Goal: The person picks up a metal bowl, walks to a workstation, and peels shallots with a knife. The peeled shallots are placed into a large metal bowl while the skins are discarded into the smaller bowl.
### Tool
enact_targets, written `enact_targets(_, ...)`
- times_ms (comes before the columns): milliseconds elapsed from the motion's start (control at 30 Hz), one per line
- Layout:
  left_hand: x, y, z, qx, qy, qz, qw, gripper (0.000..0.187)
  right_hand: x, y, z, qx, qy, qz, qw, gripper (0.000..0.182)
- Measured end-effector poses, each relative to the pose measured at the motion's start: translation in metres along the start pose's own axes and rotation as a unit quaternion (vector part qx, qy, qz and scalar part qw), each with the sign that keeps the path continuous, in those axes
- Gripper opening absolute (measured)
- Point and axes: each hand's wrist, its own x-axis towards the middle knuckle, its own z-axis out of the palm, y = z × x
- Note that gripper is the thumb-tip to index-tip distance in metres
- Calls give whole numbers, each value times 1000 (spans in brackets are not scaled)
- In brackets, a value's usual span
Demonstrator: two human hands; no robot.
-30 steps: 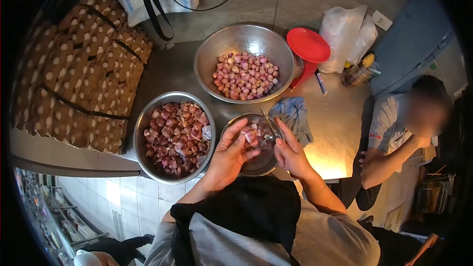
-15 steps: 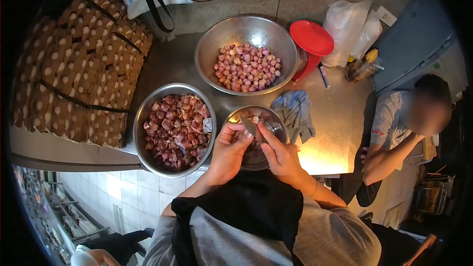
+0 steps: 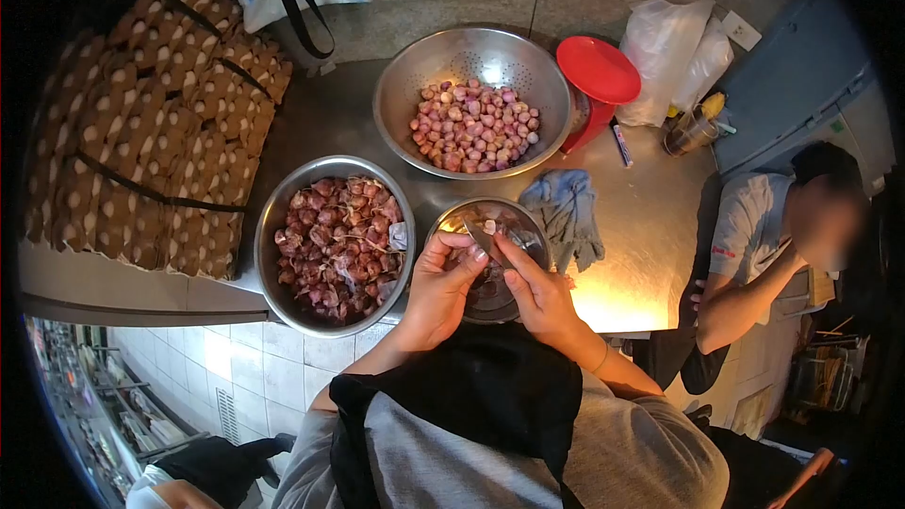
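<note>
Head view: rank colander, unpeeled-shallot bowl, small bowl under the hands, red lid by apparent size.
1. colander and unpeeled-shallot bowl: look alike, and the bowl sits nearer the camera, so unranked.
2. small bowl, partly covered by the left hand and right hand.
3. red lid.

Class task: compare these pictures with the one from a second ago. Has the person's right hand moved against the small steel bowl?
Yes. The right hand has shifted left, toward the left hand, and now sits over the small steel bowl's near rim, holding a knife.
</note>
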Motion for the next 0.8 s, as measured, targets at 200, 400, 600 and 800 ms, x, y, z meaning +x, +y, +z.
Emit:
enact_targets(200,-4,8,11,-6,-20,-13,1000,14,-2,23,0,444,-21,150,883,36)
enact_targets(400,-4,7,8,-67,-30,-64,995,19,2,20,5,413,19,175,894,36)
enact_targets(600,-2,12,10,-58,29,-100,993,25,-1,11,1,403,-27,151,902,36)
enact_targets(800,-2,19,9,-7,-21,-114,993,31,1,19,-1,377,45,166,910,37)
